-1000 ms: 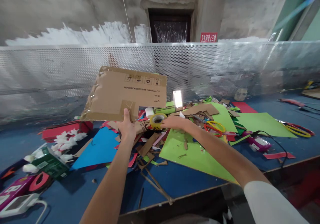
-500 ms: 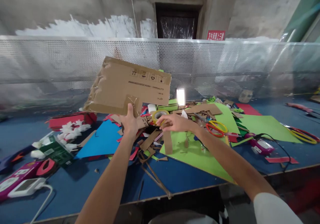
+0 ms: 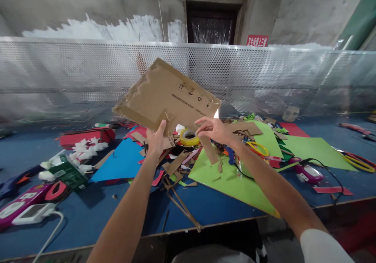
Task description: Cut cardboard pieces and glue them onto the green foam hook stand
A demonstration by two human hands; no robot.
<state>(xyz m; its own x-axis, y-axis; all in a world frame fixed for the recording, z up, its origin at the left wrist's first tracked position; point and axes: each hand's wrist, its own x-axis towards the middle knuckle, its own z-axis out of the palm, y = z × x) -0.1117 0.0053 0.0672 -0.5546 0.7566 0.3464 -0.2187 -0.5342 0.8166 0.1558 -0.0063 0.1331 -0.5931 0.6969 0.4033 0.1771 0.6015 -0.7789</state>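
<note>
My left hand grips the lower edge of a brown cardboard panel, thumb on the near face. The panel is raised and tilted, with clear tape along its left edge and upside-down printing. My right hand is closed, fingers pinched at the top of a narrow cardboard strip that hangs at a slant. Between the hands a yellow roll of tape lies on a heap of scraps. Below my right forearm is a green sheet.
Blue sheet, red box, white paper flowers and green box lie left on the blue table. Yellow-handled scissors and a purple device lie right. A perforated metal screen stands behind.
The cardboard panel has turned clockwise and shifted right in my left hand. My right hand has moved slightly right and up, and the strip has swung from upright to slanted.
</note>
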